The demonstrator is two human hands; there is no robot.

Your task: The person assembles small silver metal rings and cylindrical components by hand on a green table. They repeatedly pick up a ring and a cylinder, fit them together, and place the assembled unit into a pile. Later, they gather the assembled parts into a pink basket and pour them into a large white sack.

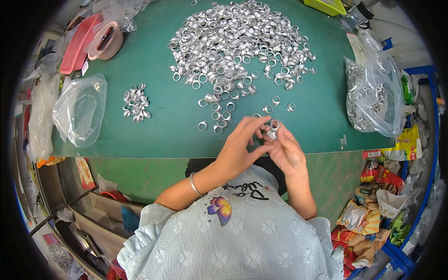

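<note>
The hands are close together over the table's (177, 140) near edge. The right hand (290, 156) pinches at least two silver rings (273, 132) between thumb and fingers. The left hand (242, 147) curves toward them from the left, thumb and fingers spread apart; whether its fingertips touch the rings or the right hand cannot be told. A bracelet (195, 185) circles the left wrist.

A large heap (242, 42) of similar rings occupies the far middle of the green table, thinning toward the hands into loose single pieces. A small pile (136, 103) lies apart, left of the heap. Further left stands a clear bag (80, 112); behind it are a pink tray (80, 44) and a round tub (114, 48). At the right edge, a filled bag (371, 95) contains many silver pieces. A yellow-green tray (326, 5) sits at the far right.
</note>
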